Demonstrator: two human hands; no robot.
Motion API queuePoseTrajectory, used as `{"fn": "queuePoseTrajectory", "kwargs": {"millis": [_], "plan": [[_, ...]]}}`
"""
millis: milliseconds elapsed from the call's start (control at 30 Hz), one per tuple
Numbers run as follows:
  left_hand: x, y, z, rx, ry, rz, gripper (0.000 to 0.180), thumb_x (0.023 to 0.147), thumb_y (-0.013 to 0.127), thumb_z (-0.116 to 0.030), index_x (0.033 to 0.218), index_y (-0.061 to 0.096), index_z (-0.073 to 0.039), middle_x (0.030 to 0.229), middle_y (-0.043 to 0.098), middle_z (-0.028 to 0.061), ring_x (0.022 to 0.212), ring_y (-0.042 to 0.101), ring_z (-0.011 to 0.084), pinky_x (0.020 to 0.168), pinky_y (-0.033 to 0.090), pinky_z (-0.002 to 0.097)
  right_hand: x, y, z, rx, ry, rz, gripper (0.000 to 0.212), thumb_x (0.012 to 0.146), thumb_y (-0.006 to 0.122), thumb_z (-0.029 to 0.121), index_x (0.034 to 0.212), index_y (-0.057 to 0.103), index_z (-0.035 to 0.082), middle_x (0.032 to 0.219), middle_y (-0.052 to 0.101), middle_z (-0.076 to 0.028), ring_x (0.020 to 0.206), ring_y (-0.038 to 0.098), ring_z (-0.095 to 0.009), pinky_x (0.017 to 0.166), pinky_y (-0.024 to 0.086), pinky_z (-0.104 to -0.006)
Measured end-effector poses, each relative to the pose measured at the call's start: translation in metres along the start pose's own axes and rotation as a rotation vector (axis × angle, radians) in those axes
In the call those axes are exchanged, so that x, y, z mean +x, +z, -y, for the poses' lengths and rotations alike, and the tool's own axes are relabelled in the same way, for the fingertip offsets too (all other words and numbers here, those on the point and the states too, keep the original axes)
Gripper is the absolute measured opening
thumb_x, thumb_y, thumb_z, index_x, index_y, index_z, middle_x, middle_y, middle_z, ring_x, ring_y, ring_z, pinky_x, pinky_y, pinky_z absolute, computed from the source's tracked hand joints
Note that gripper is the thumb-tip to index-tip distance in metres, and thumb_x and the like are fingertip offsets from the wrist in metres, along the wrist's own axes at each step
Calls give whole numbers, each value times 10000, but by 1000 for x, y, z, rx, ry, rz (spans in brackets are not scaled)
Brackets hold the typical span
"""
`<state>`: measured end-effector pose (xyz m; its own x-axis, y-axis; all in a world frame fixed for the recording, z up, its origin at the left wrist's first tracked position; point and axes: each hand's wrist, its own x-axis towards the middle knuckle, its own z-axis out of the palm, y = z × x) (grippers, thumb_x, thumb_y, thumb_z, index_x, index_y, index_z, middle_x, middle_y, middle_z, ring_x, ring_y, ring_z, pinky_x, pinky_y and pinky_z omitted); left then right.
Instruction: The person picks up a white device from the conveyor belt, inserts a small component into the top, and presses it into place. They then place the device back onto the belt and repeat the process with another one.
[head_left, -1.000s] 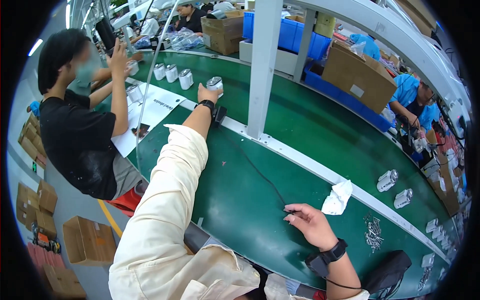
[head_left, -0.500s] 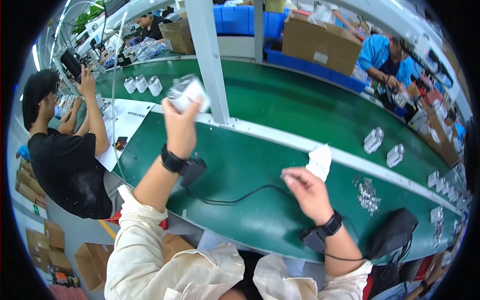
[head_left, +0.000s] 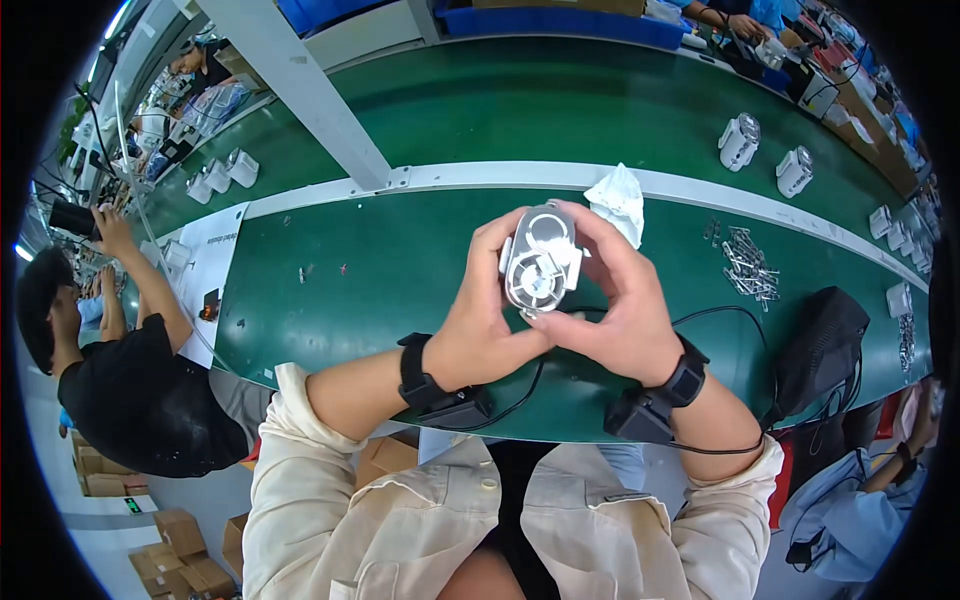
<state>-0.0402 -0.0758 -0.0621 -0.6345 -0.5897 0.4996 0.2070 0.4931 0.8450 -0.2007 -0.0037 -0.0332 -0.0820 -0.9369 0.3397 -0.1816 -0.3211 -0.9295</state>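
Between both hands, above the green worktable [head_left: 390,260], is a small white device [head_left: 541,258] with a shiny transparent end turned up toward me; two round shapes show in it. My left hand [head_left: 483,310] is closed along its left side. Curled around the right side is my right hand [head_left: 625,305], its thumb at the near edge of the device. The device's underside is hidden. Just beyond my right hand lies a crumpled white cloth or paper [head_left: 618,203]. A loose heap of small metal pieces [head_left: 750,268] lies farther right.
A black pouch [head_left: 823,340] with cables sits at the table's right. Similar white devices [head_left: 740,142] stand beyond the white rail [head_left: 480,178], from which a post [head_left: 310,95] rises. At left, a person in black [head_left: 150,400] holds up a dark object beside a white sheet [head_left: 212,262].
My left hand has brought the white device from the upper left to the middle. My right hand has come in and taken hold of it too. The view has tilted downward.
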Motion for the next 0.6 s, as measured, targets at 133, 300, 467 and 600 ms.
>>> {"fn": "queuePoseTrajectory", "kwargs": {"millis": [133,300,467,600], "plan": [[8,-17,-4,-72,101,110,898,658,830,-101,1375,297,-15,1299,413,150,1119,548,256,942,461,341,4,-14,-7,42,-94,239,829,691,790,122,1411,397,3,1304,514,-116,1231,501,-233,1061,383,-377],[5,-17,-5,-41,-127,92,859,629,848,-95,1323,348,-19,1230,478,142,1079,568,232,924,466,326,7,-14,4,-89,-121,221,766,695,796,135,1365,453,-5,1260,533,-120,1163,533,-244,999,417,-354],[0,-13,-7,98,-136,-71,844,597,865,-110,1281,379,-22,1152,534,127,1034,581,216,891,471,327,11,-34,10,-185,-248,171,528,751,752,114,1233,577,-10,1163,562,-121,994,560,-218,875,443,-312],[-1,-16,-3,207,-87,11,866,598,874,-119,1292,364,-29,1141,531,113,1007,579,193,845,481,318,8,-32,16,-215,-216,123,338,785,713,79,1107,653,-3,1057,596,-111,881,556,-188,783,451,-291]]}}
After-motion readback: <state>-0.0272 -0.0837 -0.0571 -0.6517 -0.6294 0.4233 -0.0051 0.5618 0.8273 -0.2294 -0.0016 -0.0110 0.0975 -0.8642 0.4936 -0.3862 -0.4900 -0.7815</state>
